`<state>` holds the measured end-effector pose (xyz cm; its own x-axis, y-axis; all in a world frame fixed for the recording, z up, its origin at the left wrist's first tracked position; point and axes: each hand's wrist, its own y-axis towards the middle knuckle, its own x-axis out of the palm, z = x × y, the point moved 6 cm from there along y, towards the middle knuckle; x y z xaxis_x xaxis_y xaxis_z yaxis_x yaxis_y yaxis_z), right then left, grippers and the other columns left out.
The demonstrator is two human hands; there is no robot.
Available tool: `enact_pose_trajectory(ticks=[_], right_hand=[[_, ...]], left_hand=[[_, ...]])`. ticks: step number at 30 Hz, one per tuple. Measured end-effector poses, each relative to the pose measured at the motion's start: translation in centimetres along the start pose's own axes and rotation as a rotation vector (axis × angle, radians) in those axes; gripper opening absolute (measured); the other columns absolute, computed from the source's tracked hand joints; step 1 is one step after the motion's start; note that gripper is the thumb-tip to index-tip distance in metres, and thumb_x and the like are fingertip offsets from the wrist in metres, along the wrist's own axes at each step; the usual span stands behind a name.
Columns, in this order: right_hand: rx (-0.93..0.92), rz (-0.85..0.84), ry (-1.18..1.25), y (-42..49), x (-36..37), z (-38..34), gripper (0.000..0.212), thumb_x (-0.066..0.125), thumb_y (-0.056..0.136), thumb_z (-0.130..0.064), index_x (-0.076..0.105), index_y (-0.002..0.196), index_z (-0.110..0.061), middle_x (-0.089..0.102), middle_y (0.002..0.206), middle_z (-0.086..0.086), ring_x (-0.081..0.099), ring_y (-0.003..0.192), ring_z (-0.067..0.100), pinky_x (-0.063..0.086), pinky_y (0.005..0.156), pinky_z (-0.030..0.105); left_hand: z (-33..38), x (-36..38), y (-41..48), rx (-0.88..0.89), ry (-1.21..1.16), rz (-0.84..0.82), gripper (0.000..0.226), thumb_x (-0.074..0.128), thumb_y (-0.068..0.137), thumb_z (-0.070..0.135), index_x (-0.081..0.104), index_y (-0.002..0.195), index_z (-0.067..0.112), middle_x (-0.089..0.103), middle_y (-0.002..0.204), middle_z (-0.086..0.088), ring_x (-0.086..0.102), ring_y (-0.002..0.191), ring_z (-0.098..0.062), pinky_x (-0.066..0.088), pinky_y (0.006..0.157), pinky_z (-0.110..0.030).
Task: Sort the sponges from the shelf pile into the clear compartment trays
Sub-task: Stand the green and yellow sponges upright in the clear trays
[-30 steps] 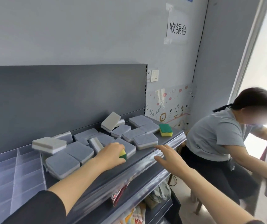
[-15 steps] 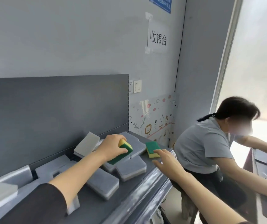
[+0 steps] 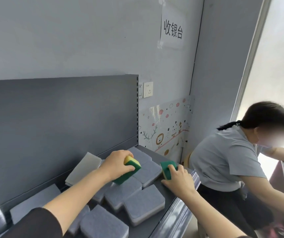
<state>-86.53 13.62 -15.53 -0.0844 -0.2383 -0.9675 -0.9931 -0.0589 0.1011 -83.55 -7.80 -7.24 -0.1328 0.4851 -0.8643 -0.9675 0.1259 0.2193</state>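
A yellow-green sponge (image 3: 132, 170) is gripped by L hand (image 3: 118, 164), fingers curled round it; 2nd sponge (image 3: 165, 167) on shelf (image 3: 175, 215) is clasped by R hand (image 3: 179, 180).

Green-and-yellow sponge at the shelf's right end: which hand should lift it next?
Right. The right hand has its fingers over that end sponge, thumb at its near side. The left hand is full: it grips another green-and-yellow sponge over the grey sponges.

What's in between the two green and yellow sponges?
A grey sponge, shown in the head view. The left hand holds the first green sponge; the right hand grips the second green sponge.
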Motion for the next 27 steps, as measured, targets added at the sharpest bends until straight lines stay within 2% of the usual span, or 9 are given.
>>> enact_pose_trajectory(ticks=[3, 7, 10, 13, 16, 19, 24, 27], right_hand=[[0.030, 0.047, 0.073, 0.1, -0.5, 0.3, 0.046, 0.055, 0.082, -0.032, 0.042, 0.123, -0.015, 0.046, 0.117, 0.013, 0.050, 0.105, 0.034, 0.045, 0.086, 0.038], [0.063, 0.179, 0.279, -0.5, -2.7, 0.9, 0.043, 0.060, 0.079, -0.023, 0.045, 0.117, -0.009, 0.048, 0.117, 0.014, 0.049, 0.103, 0.034, 0.040, 0.076, 0.033], [-0.004, 0.227, 0.406, -1.8, -4.6, 0.5, 0.042, 0.063, 0.078, -0.021, 0.050, 0.117, -0.010, 0.047, 0.122, 0.012, 0.050, 0.106, 0.029, 0.045, 0.084, 0.031], [-0.105, 0.261, 0.474, -3.8, -6.7, -0.7, 0.042, 0.063, 0.081, -0.021, 0.055, 0.122, -0.014, 0.048, 0.126, 0.010, 0.050, 0.110, 0.024, 0.045, 0.092, 0.029], [-0.181, 0.266, 0.490, -6.3, -8.3, -2.2, 0.039, 0.061, 0.084, -0.025, 0.056, 0.123, -0.020, 0.049, 0.126, 0.003, 0.052, 0.107, 0.019, 0.043, 0.089, 0.024], [-0.229, 0.264, 0.441, -9.1, -9.7, -3.9, 0.037, 0.060, 0.085, -0.037, 0.056, 0.121, -0.029, 0.048, 0.126, -0.004, 0.055, 0.102, 0.019, 0.048, 0.086, 0.030], [-0.362, 0.222, 0.569, -14.4, -10.9, -7.4, 0.037, 0.068, 0.081, -0.029, 0.060, 0.116, -0.022, 0.044, 0.121, -0.003, 0.043, 0.101, 0.009, 0.041, 0.096, 0.025], [-0.433, 0.176, 0.657, -17.7, -11.2, -9.7, 0.035, 0.071, 0.079, -0.028, 0.063, 0.111, -0.016, 0.042, 0.118, -0.001, 0.041, 0.106, 0.009, 0.036, 0.094, 0.020]], left_hand=[[-0.2, -0.2, 0.2, 0.006, -0.003, 0.008, 0.036, 0.071, 0.077, 0.027, 0.062, 0.111, 0.016, 0.064, 0.114, -0.001, 0.057, 0.102, -0.018, 0.044, 0.089, -0.029], [0.5, -0.9, -0.2, 0.019, -0.013, 0.030, 0.034, 0.071, 0.078, 0.025, 0.062, 0.110, 0.016, 0.064, 0.112, 0.000, 0.057, 0.101, -0.018, 0.043, 0.087, -0.027], [1.2, -1.6, -1.1, 0.027, -0.023, 0.059, 0.034, 0.072, 0.078, 0.026, 0.063, 0.109, 0.017, 0.065, 0.110, 0.000, 0.058, 0.100, -0.018, 0.044, 0.086, -0.027], [2.1, -2.6, -2.6, 0.032, -0.050, 0.075, 0.033, 0.072, 0.078, 0.028, 0.063, 0.108, 0.019, 0.066, 0.106, 0.000, 0.058, 0.097, -0.018, 0.044, 0.082, -0.027], [3.1, -4.3, -4.6, 0.028, -0.070, 0.109, 0.033, 0.071, 0.079, 0.029, 0.062, 0.108, 0.018, 0.065, 0.103, -0.002, 0.056, 0.093, -0.018, 0.045, 0.080, -0.028], [3.9, -6.1, -7.4, 0.016, -0.096, 0.168, 0.032, 0.070, 0.080, 0.028, 0.062, 0.108, 0.017, 0.062, 0.098, -0.002, 0.056, 0.092, -0.020, 0.047, 0.081, -0.031], [4.2, -9.2, -13.2, -0.023, -0.078, 0.261, 0.032, 0.071, 0.078, 0.031, 0.062, 0.107, 0.020, 0.059, 0.099, -0.005, 0.055, 0.090, -0.021, 0.043, 0.081, -0.029], [3.9, -10.7, -17.4, -0.047, -0.126, 0.294, 0.028, 0.071, 0.079, 0.025, 0.061, 0.105, 0.020, 0.061, 0.099, -0.005, 0.054, 0.090, -0.020, 0.040, 0.077, -0.027]])
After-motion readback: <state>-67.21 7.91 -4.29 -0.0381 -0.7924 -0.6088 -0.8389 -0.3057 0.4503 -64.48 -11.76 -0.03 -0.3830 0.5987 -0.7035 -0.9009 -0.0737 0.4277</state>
